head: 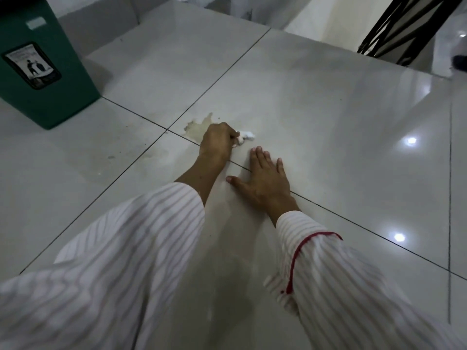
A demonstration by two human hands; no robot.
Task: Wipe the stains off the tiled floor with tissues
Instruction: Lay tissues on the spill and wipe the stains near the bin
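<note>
Wiping step under way, by the look of it. Left hand (216, 142) fisted round crumpled white tissue wad (245, 136), pressed on glossy pale-grey tiled floor (328, 109) at right edge of yellowish-brown stain patch (199, 126). Tissue pokes out rightward; long axis roughly left-right. Right hand (264, 181) flat, fingers straight, bracing on tile, holding nothing. Next move likely: drag tissue left across stain with firm pressure.

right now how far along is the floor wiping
Done: nothing clearly; no cleaned patch can be told apart. In hand: the left hand grips a wadded tissue at the edge of the yellowish stain, while the right hand rests flat on the tile. Left: that stain remains.
</note>
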